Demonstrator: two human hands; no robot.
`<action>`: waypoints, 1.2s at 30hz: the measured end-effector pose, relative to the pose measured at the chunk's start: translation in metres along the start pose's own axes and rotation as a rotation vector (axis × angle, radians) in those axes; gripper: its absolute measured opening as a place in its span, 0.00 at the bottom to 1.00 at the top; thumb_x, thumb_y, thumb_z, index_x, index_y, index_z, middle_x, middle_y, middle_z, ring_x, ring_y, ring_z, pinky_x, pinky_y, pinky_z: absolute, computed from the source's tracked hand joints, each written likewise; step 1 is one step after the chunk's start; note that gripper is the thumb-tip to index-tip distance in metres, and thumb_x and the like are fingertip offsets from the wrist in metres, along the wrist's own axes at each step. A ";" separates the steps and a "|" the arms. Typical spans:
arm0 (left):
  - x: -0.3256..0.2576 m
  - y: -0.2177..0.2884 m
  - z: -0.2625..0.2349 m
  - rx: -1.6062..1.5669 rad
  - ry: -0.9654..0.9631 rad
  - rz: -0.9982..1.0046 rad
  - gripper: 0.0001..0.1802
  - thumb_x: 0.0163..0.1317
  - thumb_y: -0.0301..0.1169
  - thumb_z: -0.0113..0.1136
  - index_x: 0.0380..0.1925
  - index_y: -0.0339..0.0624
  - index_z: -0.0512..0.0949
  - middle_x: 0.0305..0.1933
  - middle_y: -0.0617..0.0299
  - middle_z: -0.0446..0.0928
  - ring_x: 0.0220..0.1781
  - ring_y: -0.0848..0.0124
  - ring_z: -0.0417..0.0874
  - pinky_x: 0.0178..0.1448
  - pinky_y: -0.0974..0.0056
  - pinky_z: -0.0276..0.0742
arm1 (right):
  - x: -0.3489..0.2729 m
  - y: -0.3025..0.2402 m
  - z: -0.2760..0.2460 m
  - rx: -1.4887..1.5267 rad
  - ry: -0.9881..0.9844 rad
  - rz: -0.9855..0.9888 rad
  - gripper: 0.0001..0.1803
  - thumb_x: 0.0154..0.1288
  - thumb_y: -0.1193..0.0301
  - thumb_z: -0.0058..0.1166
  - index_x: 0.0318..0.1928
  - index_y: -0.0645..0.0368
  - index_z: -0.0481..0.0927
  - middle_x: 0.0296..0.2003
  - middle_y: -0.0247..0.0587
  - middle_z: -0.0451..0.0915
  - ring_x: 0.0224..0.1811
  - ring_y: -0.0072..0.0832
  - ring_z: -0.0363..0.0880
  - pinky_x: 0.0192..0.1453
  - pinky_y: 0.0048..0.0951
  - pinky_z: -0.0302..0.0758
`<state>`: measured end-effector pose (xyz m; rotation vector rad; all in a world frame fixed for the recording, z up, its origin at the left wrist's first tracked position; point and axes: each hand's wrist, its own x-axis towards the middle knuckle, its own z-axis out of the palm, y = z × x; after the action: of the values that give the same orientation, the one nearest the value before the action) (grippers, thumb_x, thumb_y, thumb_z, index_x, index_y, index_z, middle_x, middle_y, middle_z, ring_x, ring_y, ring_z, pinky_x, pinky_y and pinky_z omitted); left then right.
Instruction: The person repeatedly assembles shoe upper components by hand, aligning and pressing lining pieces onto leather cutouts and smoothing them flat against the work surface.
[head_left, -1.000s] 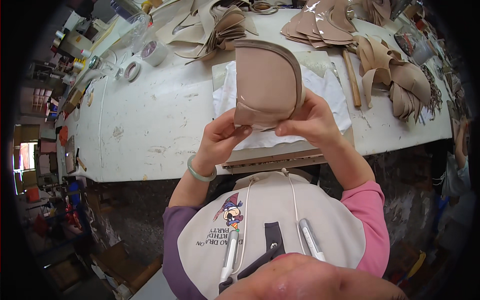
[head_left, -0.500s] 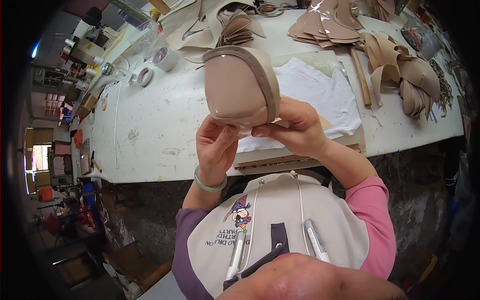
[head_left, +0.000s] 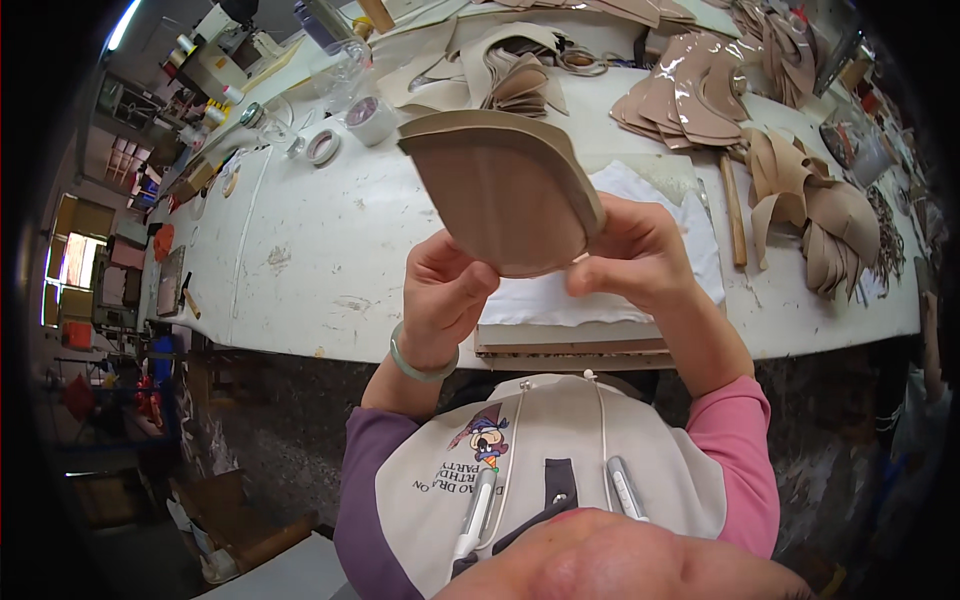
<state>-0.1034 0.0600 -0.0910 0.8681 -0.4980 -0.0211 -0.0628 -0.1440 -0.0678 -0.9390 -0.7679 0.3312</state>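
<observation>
Both hands hold up a beige piece, apparently a shoe upper (head_left: 500, 195), above the near side of the white table. Its curved outer edge has a thicker, darker band, and a smooth, matt face shows. My left hand (head_left: 445, 295), with a pale green bangle on its wrist, pinches the lower left edge between thumb and fingers. At the lower right edge, my right hand (head_left: 640, 255) grips with the thumb in front and the fingers behind, partly hidden. Beneath the hands lies a white cloth (head_left: 560, 300) on a board.
Stacks of cut beige leather pieces (head_left: 685, 95) cover the back right, with more pieces (head_left: 840, 225) further right. A wooden-handled tool (head_left: 735, 215) lies beside the cloth. Tape rolls (head_left: 370, 120) and a clear plastic bag (head_left: 347, 75) sit at the back left.
Both hands have turned the shoe upper, so its glossy rounded face is gone from sight and a matt face shows. My right hand has shifted slightly right.
</observation>
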 end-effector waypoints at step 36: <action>0.123 0.027 0.034 0.156 -0.039 -0.080 0.13 0.66 0.34 0.57 0.43 0.35 0.76 0.41 0.62 0.79 0.42 0.79 0.78 0.49 0.71 0.75 | 0.058 -0.057 -0.044 0.032 0.202 -0.132 0.20 0.64 0.71 0.58 0.53 0.70 0.72 0.44 0.42 0.80 0.45 0.21 0.78 0.51 0.21 0.74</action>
<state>-0.0137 0.0261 -0.0020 1.0416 -0.5058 -0.0738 0.0056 -0.1697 -0.0108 -0.8720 -0.6341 0.1302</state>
